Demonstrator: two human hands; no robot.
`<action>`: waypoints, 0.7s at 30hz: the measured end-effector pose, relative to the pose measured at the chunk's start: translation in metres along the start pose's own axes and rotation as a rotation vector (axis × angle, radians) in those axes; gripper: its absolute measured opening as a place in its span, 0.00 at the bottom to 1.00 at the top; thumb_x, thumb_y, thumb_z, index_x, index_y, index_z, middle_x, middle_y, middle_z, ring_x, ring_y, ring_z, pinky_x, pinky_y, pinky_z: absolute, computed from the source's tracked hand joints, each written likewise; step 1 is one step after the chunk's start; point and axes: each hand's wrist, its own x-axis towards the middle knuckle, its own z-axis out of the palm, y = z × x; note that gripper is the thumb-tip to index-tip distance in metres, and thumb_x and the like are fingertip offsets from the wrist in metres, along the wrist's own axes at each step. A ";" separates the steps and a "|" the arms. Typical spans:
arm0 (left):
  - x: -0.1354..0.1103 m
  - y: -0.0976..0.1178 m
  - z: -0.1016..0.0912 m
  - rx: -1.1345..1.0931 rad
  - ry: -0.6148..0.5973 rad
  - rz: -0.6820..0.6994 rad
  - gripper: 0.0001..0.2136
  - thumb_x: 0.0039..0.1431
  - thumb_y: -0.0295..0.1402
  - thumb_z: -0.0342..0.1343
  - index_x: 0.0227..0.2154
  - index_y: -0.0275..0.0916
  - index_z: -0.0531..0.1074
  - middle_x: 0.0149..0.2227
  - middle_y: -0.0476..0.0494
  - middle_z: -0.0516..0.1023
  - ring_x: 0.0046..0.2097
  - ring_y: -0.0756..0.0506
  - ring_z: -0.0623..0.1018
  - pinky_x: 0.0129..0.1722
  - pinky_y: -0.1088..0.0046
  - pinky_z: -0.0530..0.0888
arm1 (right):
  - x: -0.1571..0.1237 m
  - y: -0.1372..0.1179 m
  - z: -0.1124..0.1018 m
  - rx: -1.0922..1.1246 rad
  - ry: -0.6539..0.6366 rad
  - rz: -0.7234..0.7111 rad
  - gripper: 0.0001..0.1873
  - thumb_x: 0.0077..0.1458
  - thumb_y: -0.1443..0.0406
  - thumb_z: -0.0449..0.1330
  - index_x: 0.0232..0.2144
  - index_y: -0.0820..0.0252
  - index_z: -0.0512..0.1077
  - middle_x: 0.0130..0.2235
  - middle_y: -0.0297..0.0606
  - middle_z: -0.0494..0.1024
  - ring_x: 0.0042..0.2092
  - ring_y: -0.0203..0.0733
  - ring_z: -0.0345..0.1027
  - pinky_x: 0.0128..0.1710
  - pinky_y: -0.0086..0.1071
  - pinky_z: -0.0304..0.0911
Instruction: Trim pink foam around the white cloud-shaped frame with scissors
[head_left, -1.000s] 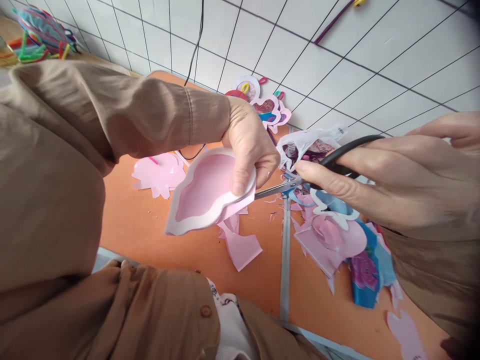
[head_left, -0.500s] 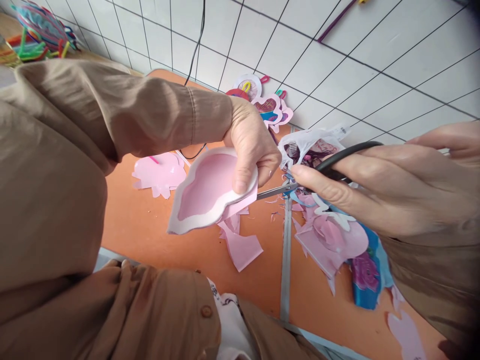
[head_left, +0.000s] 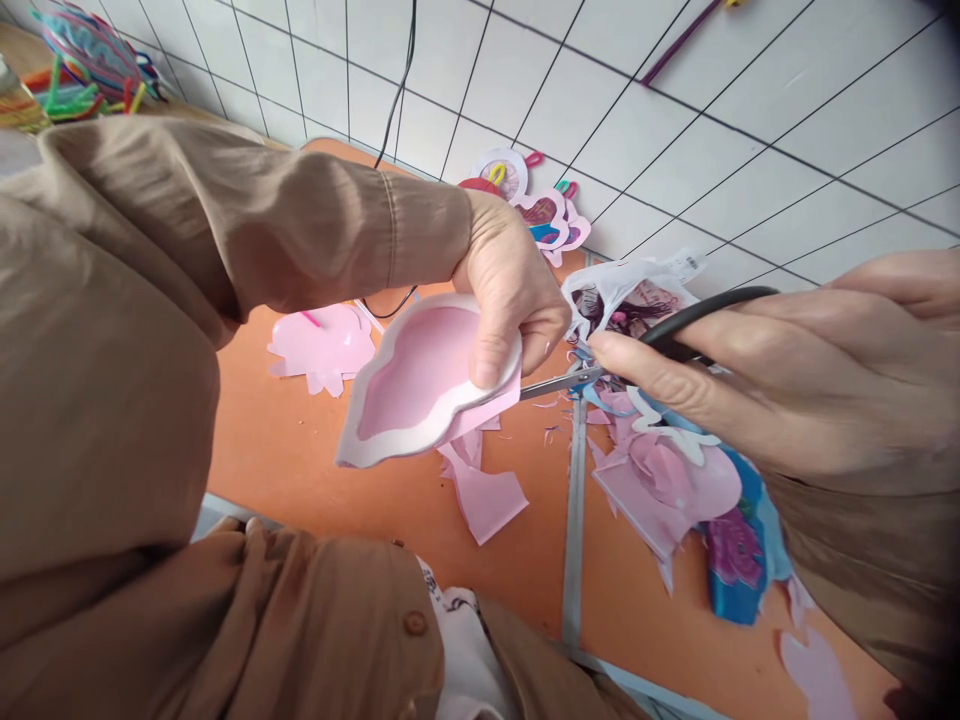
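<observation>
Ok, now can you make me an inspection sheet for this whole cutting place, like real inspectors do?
Surface: orange table, with a metal strip across it.
Job's things: pink piece with a white border; scissors, blades at its edge, tips hidden.
Clutter: pink scraps, a blue piece with a purple flower, a white plastic bag.
Hands: left hand pinches the pink piece; right hand holds the scissors' black handles.
Cables: one black cable by the wall, passing behind the left sleeve.
Surroundings: white tiled wall; cut-outs with coloured loops near it.
</observation>
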 end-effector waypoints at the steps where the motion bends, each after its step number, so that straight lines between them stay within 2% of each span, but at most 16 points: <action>1: -0.001 0.001 0.001 -0.041 -0.051 -0.046 0.18 0.10 0.15 0.77 0.14 0.30 0.81 0.15 0.47 0.76 0.21 0.42 0.77 0.27 0.65 0.75 | 0.000 0.003 0.002 -0.045 0.094 -0.250 0.18 0.69 0.63 0.54 0.49 0.26 0.75 0.24 0.21 0.71 0.30 0.33 0.58 0.31 0.40 0.47; 2: -0.001 0.003 0.002 -0.074 -0.133 -0.090 0.18 0.12 0.17 0.78 0.15 0.30 0.81 0.15 0.45 0.77 0.21 0.42 0.77 0.25 0.64 0.74 | 0.001 0.006 0.004 -0.090 0.145 -0.368 0.18 0.68 0.64 0.54 0.48 0.29 0.77 0.24 0.22 0.71 0.30 0.34 0.58 0.32 0.40 0.48; 3: -0.002 0.003 0.003 -0.091 -0.226 -0.118 0.17 0.14 0.20 0.79 0.15 0.29 0.81 0.17 0.44 0.78 0.21 0.43 0.76 0.24 0.65 0.73 | 0.001 0.009 0.007 -0.116 0.180 -0.423 0.17 0.69 0.64 0.54 0.46 0.32 0.78 0.24 0.22 0.71 0.31 0.34 0.58 0.32 0.40 0.49; 4: -0.002 0.004 0.003 -0.089 -0.310 -0.123 0.16 0.18 0.24 0.80 0.16 0.29 0.82 0.18 0.43 0.78 0.21 0.43 0.75 0.23 0.66 0.72 | 0.001 0.012 0.009 -0.134 0.196 -0.458 0.17 0.69 0.64 0.53 0.45 0.33 0.78 0.24 0.23 0.71 0.31 0.34 0.58 0.32 0.39 0.49; 6: -0.002 0.005 0.003 -0.051 -0.424 -0.094 0.15 0.24 0.31 0.81 0.18 0.30 0.83 0.19 0.43 0.80 0.22 0.45 0.74 0.22 0.68 0.70 | 0.000 0.018 0.013 -0.142 0.189 -0.441 0.17 0.70 0.62 0.52 0.46 0.30 0.77 0.24 0.21 0.72 0.30 0.34 0.59 0.32 0.39 0.49; 10: 0.000 0.005 0.002 -0.012 -0.480 -0.076 0.16 0.25 0.33 0.81 0.20 0.32 0.84 0.17 0.48 0.77 0.22 0.47 0.72 0.23 0.70 0.68 | -0.005 0.023 0.014 -0.097 0.067 -0.342 0.18 0.72 0.58 0.49 0.53 0.19 0.70 0.24 0.17 0.73 0.26 0.31 0.59 0.31 0.41 0.45; 12: -0.001 0.004 0.001 0.000 -0.480 -0.060 0.15 0.28 0.34 0.80 0.19 0.31 0.83 0.18 0.47 0.78 0.22 0.48 0.73 0.24 0.71 0.68 | -0.006 0.023 0.013 -0.087 0.062 -0.357 0.18 0.72 0.59 0.49 0.53 0.21 0.71 0.24 0.18 0.73 0.26 0.31 0.59 0.31 0.41 0.46; 15: -0.008 0.000 0.002 -0.022 -0.362 -0.038 0.15 0.29 0.33 0.79 0.20 0.28 0.83 0.19 0.46 0.79 0.23 0.49 0.75 0.30 0.70 0.72 | -0.005 0.020 0.010 -0.135 0.150 -0.365 0.16 0.68 0.63 0.54 0.49 0.32 0.75 0.23 0.21 0.72 0.26 0.32 0.59 0.31 0.38 0.51; 17: -0.016 -0.005 0.004 -0.070 -0.207 0.017 0.18 0.31 0.34 0.78 0.24 0.24 0.83 0.20 0.46 0.80 0.26 0.48 0.78 0.35 0.69 0.74 | -0.008 0.014 0.010 -0.176 0.198 -0.245 0.14 0.64 0.65 0.59 0.48 0.40 0.77 0.23 0.23 0.72 0.26 0.32 0.61 0.32 0.37 0.55; 18: -0.020 -0.008 0.006 -0.088 -0.112 0.064 0.19 0.34 0.35 0.77 0.26 0.24 0.83 0.22 0.45 0.81 0.27 0.48 0.78 0.36 0.69 0.74 | -0.011 0.009 0.010 -0.170 0.245 -0.142 0.13 0.62 0.66 0.61 0.46 0.42 0.77 0.23 0.24 0.72 0.26 0.32 0.63 0.33 0.37 0.56; 19: -0.025 -0.012 0.009 -0.101 -0.021 0.105 0.18 0.37 0.36 0.77 0.26 0.25 0.83 0.23 0.44 0.82 0.28 0.48 0.79 0.36 0.69 0.75 | -0.015 0.003 0.011 -0.146 0.230 0.011 0.13 0.60 0.67 0.63 0.45 0.44 0.77 0.24 0.25 0.73 0.27 0.33 0.66 0.34 0.36 0.58; 21: -0.033 -0.019 0.017 -0.156 0.146 0.183 0.15 0.43 0.39 0.75 0.27 0.30 0.84 0.21 0.45 0.81 0.27 0.47 0.79 0.35 0.69 0.78 | -0.025 -0.011 0.014 0.053 0.172 0.297 0.14 0.57 0.69 0.66 0.44 0.46 0.78 0.28 0.29 0.77 0.31 0.36 0.71 0.36 0.36 0.63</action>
